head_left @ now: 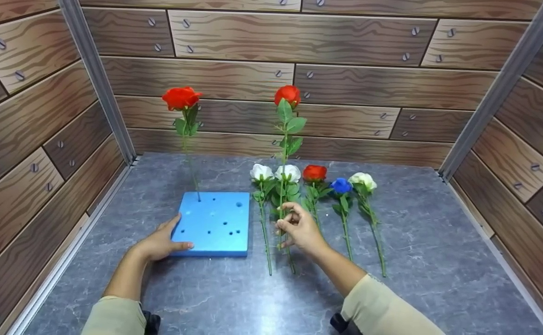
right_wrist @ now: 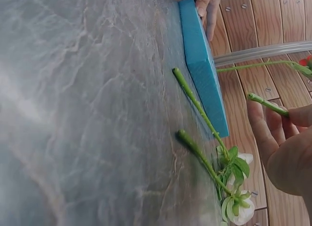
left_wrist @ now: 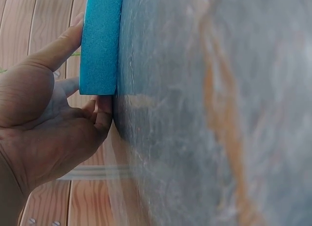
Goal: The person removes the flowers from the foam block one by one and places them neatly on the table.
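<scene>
My left hand (head_left: 157, 242) grips the near left corner of a blue foam block (head_left: 220, 216), thumb over its top and fingers along its left side. The block has several holes in its top. A red rose (head_left: 181, 98) stands in the far left hole, leaning slightly left. Between thumb and fingers, my right hand (head_left: 301, 230) pinches the lower stem of another red rose (head_left: 287, 95), held upright just right of the block. Its cut stem end (right_wrist: 256, 97) pokes out past the fingers in the right wrist view.
On the grey marbled table (head_left: 420, 223), right of the block, lie two white roses (head_left: 261, 172), a red rose (head_left: 314, 173), a blue rose (head_left: 341, 186) and a cream rose (head_left: 362, 181), stems toward me. Wood-patterned walls (head_left: 234, 37) enclose the table at the back and sides.
</scene>
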Action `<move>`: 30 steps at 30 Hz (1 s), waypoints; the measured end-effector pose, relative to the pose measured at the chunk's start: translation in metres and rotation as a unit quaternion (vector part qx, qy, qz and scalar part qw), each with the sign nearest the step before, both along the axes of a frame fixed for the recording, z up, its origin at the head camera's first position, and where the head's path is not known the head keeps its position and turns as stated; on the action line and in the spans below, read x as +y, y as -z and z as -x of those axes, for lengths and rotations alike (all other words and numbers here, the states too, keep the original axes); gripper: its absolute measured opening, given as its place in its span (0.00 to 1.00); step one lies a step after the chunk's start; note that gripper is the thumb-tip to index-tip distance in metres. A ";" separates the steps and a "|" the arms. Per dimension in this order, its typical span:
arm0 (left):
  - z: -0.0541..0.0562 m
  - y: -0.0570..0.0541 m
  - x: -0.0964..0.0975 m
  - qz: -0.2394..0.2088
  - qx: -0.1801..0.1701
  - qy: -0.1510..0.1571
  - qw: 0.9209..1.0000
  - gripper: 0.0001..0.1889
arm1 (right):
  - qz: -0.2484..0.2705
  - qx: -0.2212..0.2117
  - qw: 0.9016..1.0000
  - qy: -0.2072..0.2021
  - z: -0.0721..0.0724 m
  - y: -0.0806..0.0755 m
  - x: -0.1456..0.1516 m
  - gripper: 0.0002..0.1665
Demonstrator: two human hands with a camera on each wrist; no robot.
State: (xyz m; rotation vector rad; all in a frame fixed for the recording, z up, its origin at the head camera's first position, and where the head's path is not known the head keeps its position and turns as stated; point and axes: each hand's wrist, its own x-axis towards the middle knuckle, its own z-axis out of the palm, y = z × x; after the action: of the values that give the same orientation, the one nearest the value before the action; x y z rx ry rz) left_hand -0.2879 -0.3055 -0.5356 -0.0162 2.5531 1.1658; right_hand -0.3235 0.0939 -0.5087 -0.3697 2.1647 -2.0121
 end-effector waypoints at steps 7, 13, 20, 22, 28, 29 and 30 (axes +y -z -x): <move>-0.001 -0.001 0.001 -0.003 -0.003 0.000 1.000 0.63 | 0.005 -0.022 1.000 -0.014 -0.006 0.003 0.011 0.24; -0.001 -0.002 0.002 -0.003 -0.001 0.002 1.000 0.64 | 0.026 -0.046 0.998 -0.031 -0.013 0.003 0.022 0.24; -0.003 -0.002 0.000 -0.008 -0.002 0.002 1.000 0.63 | 0.011 -0.065 0.997 -0.041 -0.019 0.002 0.034 0.22; -0.003 -0.003 0.000 -0.007 0.000 0.003 1.000 0.63 | 0.008 -0.067 0.997 -0.043 -0.020 0.001 0.037 0.24; -0.002 -0.003 0.002 -0.011 -0.002 0.003 1.000 0.63 | -0.002 -0.067 0.997 -0.045 -0.020 0.001 0.046 0.26; -0.002 -0.003 0.002 -0.013 -0.003 0.002 1.000 0.63 | -0.002 -0.067 0.997 -0.044 -0.021 0.001 0.048 0.26; -0.002 -0.003 0.002 -0.014 -0.003 0.002 1.000 0.63 | -0.002 -0.064 0.997 -0.044 -0.021 0.001 0.050 0.26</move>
State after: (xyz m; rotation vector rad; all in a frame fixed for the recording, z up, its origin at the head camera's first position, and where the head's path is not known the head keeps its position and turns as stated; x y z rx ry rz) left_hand -0.2859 -0.3030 -0.5325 -0.0090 2.5299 1.1971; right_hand -0.3028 0.1438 -0.5096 -0.3188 2.0405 -1.9283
